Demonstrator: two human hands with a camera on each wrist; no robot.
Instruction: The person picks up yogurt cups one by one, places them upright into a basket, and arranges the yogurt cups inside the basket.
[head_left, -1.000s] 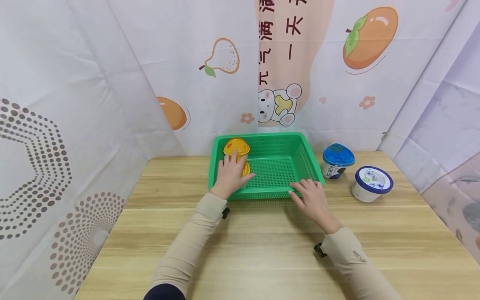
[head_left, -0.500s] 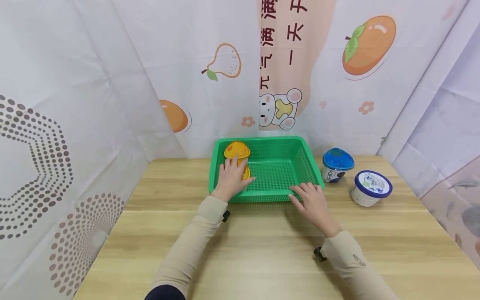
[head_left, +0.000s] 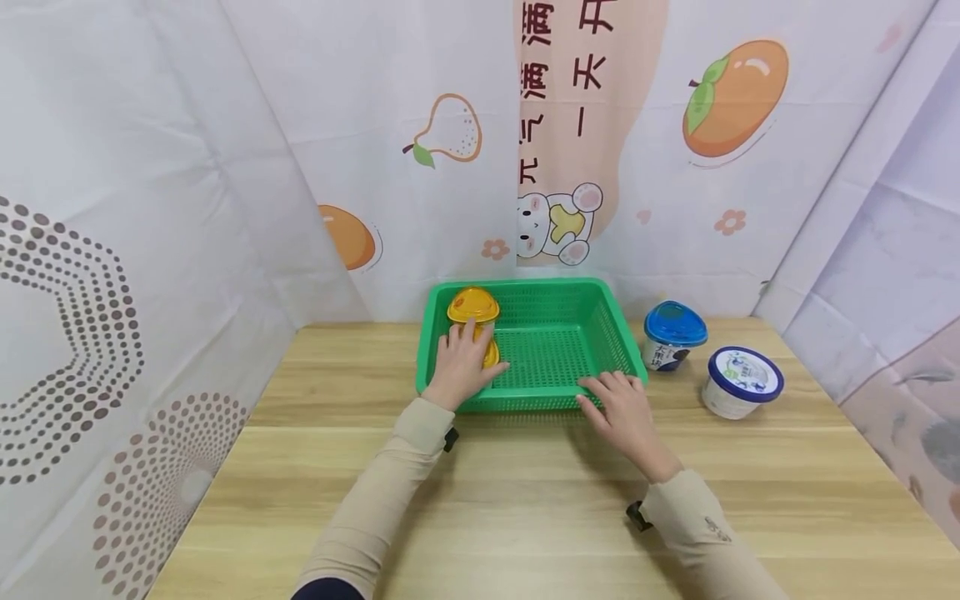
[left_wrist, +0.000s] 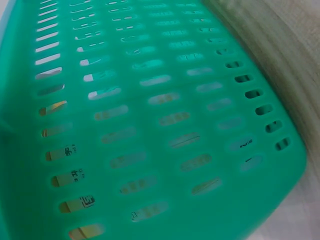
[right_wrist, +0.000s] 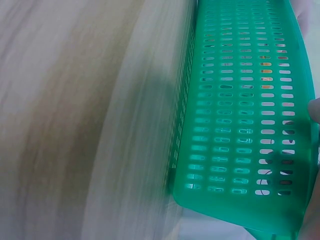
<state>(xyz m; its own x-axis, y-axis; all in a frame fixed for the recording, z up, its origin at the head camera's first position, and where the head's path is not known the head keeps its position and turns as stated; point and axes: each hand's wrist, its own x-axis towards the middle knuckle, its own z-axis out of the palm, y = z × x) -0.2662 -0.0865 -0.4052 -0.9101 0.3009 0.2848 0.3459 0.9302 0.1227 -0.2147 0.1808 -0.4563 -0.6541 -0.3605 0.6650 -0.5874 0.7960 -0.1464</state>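
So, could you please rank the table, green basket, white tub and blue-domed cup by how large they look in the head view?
Largest to smallest:
Table
Green basket
White tub
Blue-domed cup
The tub leads narrowly, mainly in width.

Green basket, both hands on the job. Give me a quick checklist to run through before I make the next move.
1. Two yellow-lidded containers inside the green basket, on the left: ok.
2. Left hand over the nearer container: ok.
3. Firm left grip: cannot tell; the hand hides the contact.
4. Right hand at the near rim, towards the right: ok.
5. Blue-lidded cup in the basket: not ok; it stands outside, to the right.
6. White tub in the basket: not ok; it sits on the table, lid on.
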